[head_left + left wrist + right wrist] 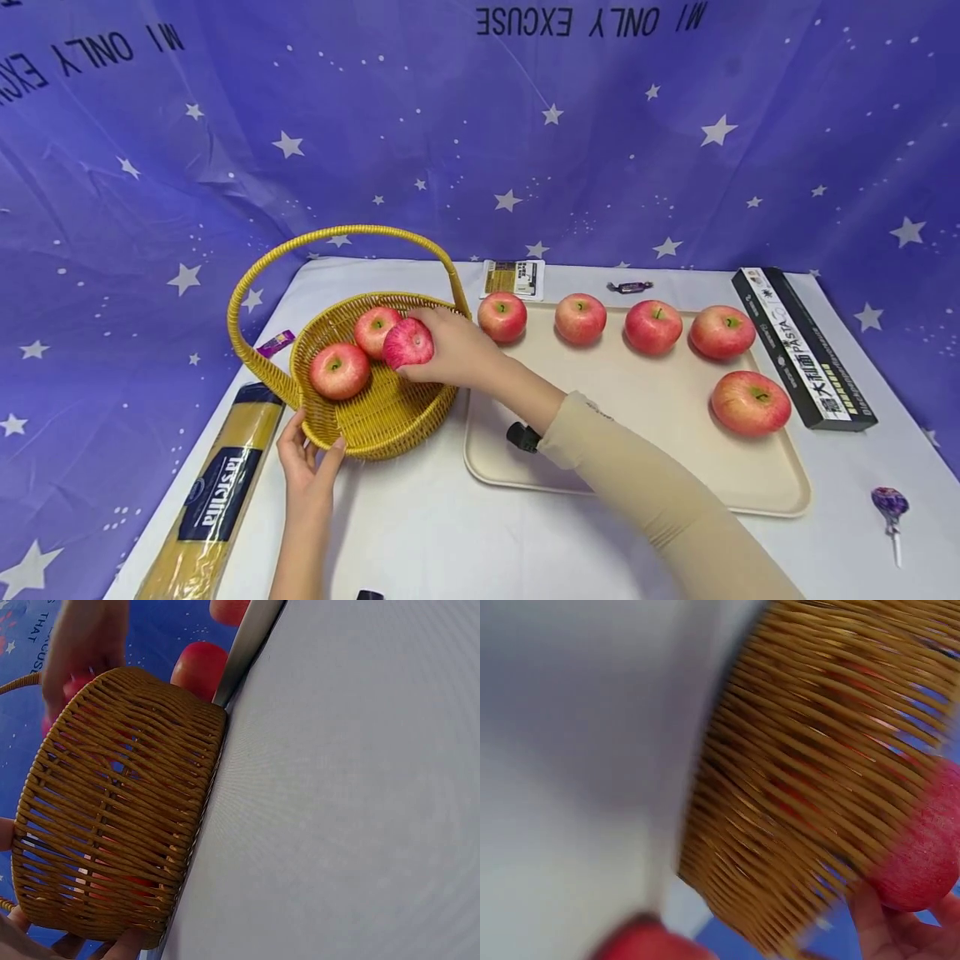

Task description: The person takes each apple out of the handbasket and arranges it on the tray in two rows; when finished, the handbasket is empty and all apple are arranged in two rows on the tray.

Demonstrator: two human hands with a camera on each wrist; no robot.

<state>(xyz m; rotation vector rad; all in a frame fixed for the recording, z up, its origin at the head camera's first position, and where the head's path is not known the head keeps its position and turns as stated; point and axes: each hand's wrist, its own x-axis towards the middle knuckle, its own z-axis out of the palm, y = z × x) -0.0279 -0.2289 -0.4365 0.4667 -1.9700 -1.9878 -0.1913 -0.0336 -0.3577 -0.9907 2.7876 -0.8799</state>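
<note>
A yellow wicker basket (390,417) with a tall arched handle stands on the left of the table, two red apples (340,371) inside it. My right hand (450,346) grips another apple (409,343) over the basket's right side; the right wrist view shows that apple (922,855) beside the woven wall (795,780), fingers (900,930) around it. At the basket's near left rim, my left hand (307,462) holds the edge between thumb and fingers. In the left wrist view the basket's side (120,802) hides most of what is inside.
A beige tray (600,417) on the right bears several apples (654,327). Beyond its right edge lies a black pasta box (806,350), with a lollipop (890,504) nearer. A spaghetti pack (217,492) lies left of the basket. Wrapped candies (630,287) and a small packet (513,278) lie about.
</note>
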